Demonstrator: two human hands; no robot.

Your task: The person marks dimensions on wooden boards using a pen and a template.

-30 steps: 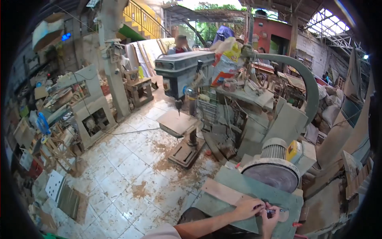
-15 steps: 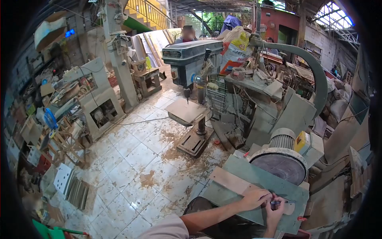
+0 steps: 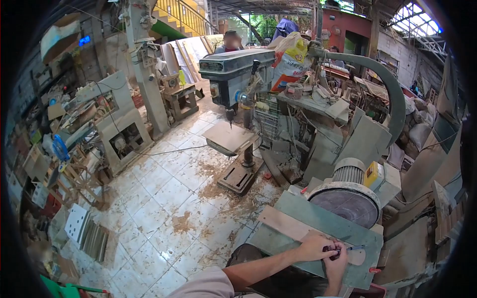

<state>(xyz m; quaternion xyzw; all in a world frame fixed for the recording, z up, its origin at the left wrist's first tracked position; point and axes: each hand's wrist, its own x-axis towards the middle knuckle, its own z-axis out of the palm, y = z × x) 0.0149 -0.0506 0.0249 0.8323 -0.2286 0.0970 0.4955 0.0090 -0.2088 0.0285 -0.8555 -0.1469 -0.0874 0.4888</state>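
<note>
Both of my hands meet over a long, flat wooden piece [image 3: 283,223] on the green board [image 3: 293,204]. My left hand [image 3: 315,248] has its fingers closed around a small dark object, which I cannot make out. Close against it, my right hand [image 3: 336,260] is closed on a dark pen [image 3: 356,247], whose blue end points to the right. The rounded end of the wooden piece shows just right of my fingers.
A disc sander [image 3: 345,206] stands behind the board. Farther off is a drill press [image 3: 236,74] with a square table [image 3: 231,137]. Sawdust lies on the tiled floor [image 3: 169,198]. A person [image 3: 229,43] is behind the drill press. Red clamps sit at the board's edges.
The pen has swung from between my fingers to point out to the right, and my hands have drawn closer together. The whole view has shifted slightly.
</note>
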